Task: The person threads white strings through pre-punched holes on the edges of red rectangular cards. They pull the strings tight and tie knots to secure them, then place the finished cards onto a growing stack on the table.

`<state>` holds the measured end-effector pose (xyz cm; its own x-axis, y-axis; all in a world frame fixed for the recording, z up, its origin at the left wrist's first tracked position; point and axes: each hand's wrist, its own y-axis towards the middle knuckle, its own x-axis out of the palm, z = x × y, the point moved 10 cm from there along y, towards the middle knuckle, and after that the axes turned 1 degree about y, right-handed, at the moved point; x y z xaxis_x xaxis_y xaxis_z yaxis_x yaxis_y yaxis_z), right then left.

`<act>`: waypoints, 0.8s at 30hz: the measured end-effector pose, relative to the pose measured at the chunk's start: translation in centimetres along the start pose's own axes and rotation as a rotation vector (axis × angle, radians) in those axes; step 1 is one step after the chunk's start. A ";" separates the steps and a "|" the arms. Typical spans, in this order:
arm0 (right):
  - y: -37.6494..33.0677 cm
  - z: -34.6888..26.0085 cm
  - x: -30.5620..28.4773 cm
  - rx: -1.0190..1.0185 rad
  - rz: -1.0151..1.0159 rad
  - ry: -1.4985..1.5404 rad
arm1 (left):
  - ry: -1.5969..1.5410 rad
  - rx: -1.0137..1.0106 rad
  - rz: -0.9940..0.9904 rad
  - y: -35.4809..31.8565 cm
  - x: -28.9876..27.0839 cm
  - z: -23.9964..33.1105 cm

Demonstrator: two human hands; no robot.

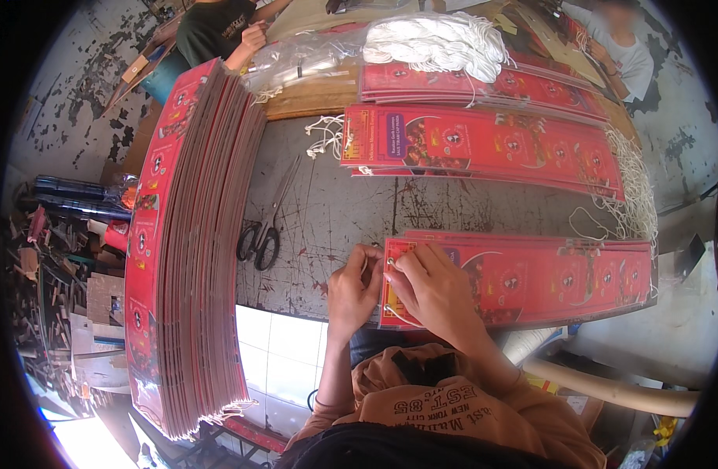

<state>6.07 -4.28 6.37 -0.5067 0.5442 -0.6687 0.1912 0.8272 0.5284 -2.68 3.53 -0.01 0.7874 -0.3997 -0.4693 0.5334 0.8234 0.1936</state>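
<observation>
A long red printed panel (523, 285) lies on top of a few others at the table's near edge. At its left end, the fingers of my right hand (437, 285) are pinched together over the upper corner, where a bit of white cord shows at the fingertips. Just off that short edge is my left hand (354, 291), its fingers curled closed; what they hold is hidden. A length of white cord (402, 316) runs from the panel's lower left corner under my right hand.
Black-handled scissors (260, 238) lie on the scratched grey tabletop (312, 211). A tall stack of red panels (191, 250) stands left. More corded panels (484, 148) lie beyond, with a bundle of white cord (437, 43) behind. Two people sit across the table.
</observation>
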 end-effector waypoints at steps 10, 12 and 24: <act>-0.1 -0.1 0.4 -0.028 -0.057 -0.064 | -0.014 0.011 0.005 -0.1 0.0 -0.1; -0.1 0.0 0.5 -0.028 -0.058 -0.067 | -0.021 0.018 0.010 -0.1 0.0 0.0; 0.1 -0.1 0.5 -0.020 -0.072 -0.097 | 0.048 0.019 0.015 0.1 -0.2 0.0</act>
<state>5.75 -3.98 6.14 -0.4343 0.4951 -0.7525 0.1398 0.8623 0.4867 -2.80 3.65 0.08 0.7797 -0.3677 -0.5068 0.5280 0.8211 0.2166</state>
